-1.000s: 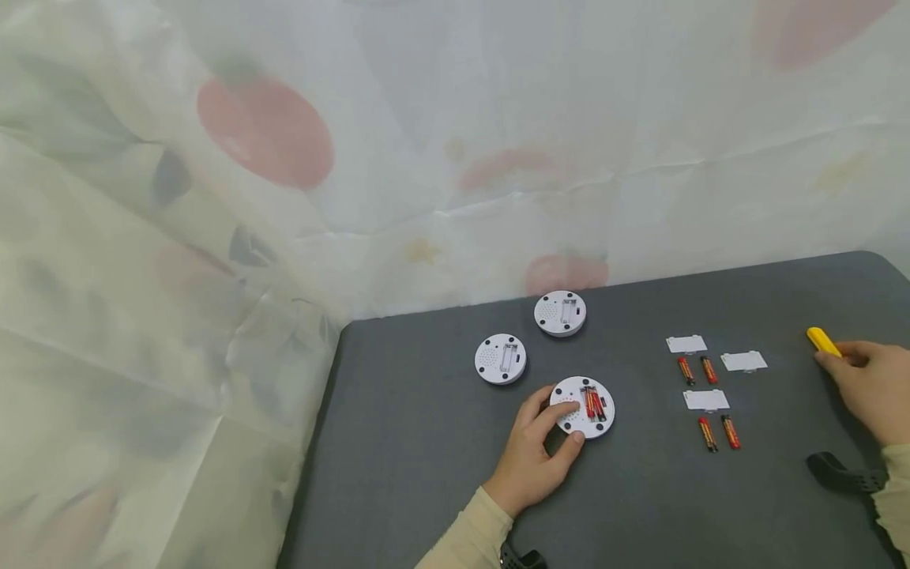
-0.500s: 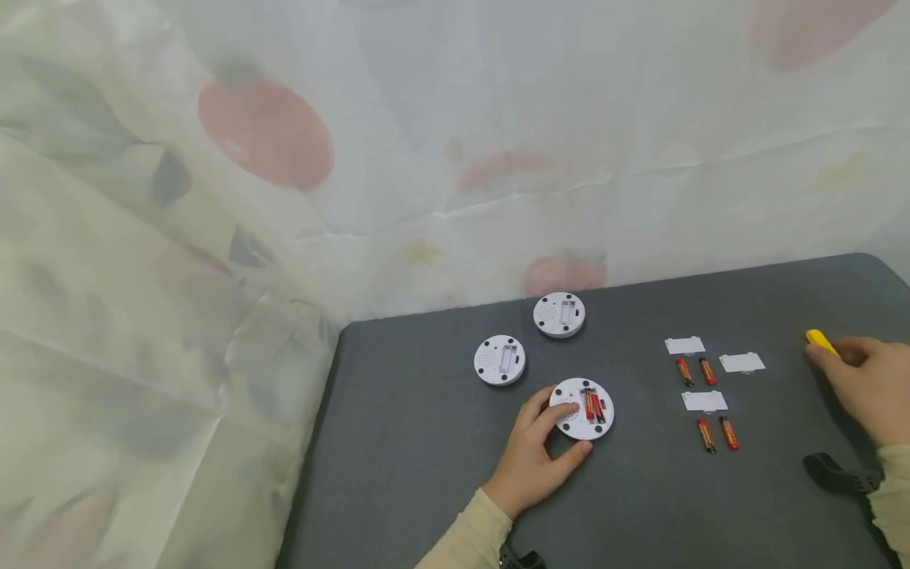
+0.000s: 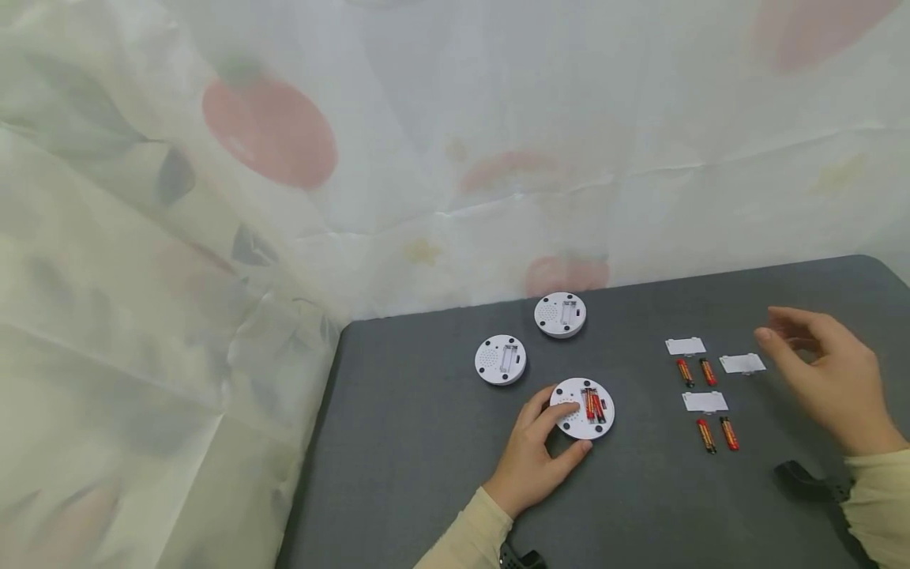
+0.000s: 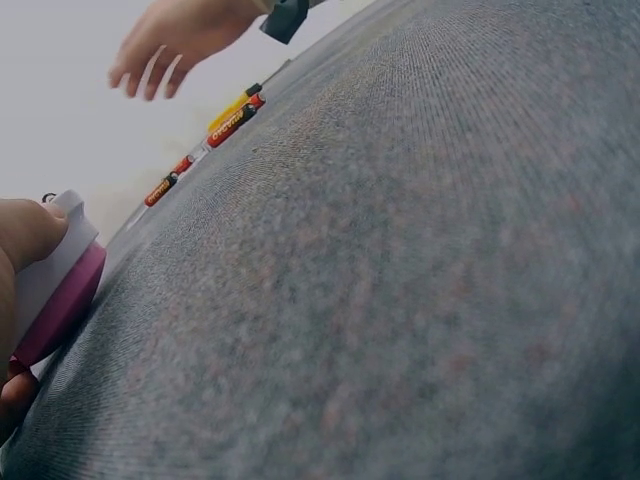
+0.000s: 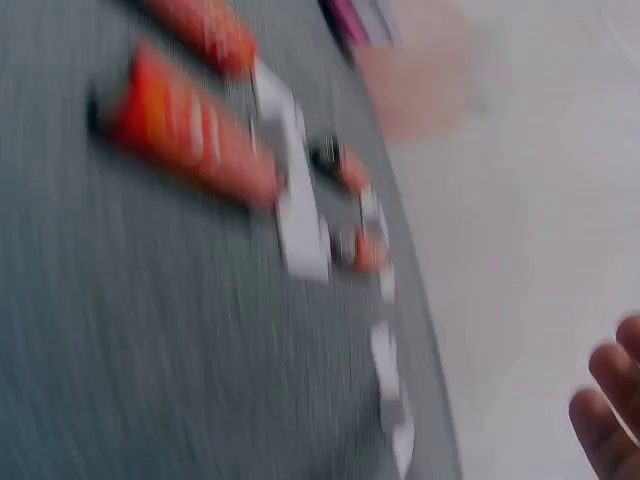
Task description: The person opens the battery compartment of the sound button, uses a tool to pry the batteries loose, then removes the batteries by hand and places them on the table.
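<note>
My left hand (image 3: pixel 533 458) holds a round white device (image 3: pixel 602 387) by its rim, index finger across its dotted speaker holes. The device lies face down on the table; its side shows pink in the left wrist view. Two red batteries (image 3: pixel 593 406) sit in its uncovered slot. My right hand (image 3: pixel 832 379) is raised over the table's right side, fingers loosely bent, with nothing in them. Near it lie white battery covers (image 3: pixel 742 363) and several loose red batteries (image 3: pixel 728 433). A slim yellow-handled tool (image 4: pixel 233 108) lies beyond the batteries in the left wrist view; in the head view my right hand hides it.
Two more round white devices stand at the back, one to the left (image 3: pixel 500 360) and one farther back (image 3: pixel 560 314), both with bare battery slots. The dark grey table (image 3: pixel 398 442) meets a printed curtain (image 3: pixel 426 158) along its back and left edges.
My right hand has let go of the yellow tool and has moved up and to the left, toward the battery covers. My left hand stays on its device.
</note>
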A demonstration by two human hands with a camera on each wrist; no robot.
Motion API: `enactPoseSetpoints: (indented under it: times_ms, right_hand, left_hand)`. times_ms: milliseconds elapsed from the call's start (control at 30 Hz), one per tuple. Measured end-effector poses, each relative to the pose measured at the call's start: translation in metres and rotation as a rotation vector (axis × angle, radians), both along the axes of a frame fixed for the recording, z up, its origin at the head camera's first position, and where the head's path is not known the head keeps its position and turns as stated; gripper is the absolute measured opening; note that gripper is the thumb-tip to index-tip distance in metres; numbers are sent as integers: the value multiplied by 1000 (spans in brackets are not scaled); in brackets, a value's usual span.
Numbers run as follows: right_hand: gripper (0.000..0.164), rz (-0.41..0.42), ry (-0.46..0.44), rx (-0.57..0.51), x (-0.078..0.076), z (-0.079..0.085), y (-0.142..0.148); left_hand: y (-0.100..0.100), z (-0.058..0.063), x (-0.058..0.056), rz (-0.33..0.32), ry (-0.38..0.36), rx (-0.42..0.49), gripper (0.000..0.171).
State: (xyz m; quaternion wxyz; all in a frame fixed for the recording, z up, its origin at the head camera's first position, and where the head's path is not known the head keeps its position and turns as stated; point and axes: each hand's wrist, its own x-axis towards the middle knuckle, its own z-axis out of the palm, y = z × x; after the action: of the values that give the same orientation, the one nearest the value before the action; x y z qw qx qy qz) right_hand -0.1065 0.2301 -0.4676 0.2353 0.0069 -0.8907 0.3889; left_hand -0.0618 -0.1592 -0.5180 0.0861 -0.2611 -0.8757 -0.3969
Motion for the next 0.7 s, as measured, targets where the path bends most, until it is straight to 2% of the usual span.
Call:
enactPoseSetpoints:
  times_ms: [200, 300, 400, 567, 700]
  right_hand:
    - [55, 330, 87, -28, 6, 2, -34]
    - [60, 476, 97, 36, 10, 2, -55]
    - [58, 594, 93, 92, 13, -1, -75]
    - [52, 723, 142, 123, 15, -11, -100]
    - [48, 748, 206, 171, 15, -17, -114]
  left_hand:
    - [1, -2, -1, -7, 32, -4, 51]
    - [1, -1, -1, -21, 24, 2, 50]
    - [1, -1, -1, -31, -5, 3, 49]
    - [1, 0, -1, -38, -19, 0, 48]
    - [1, 0, -2, -41, 0, 1, 48]
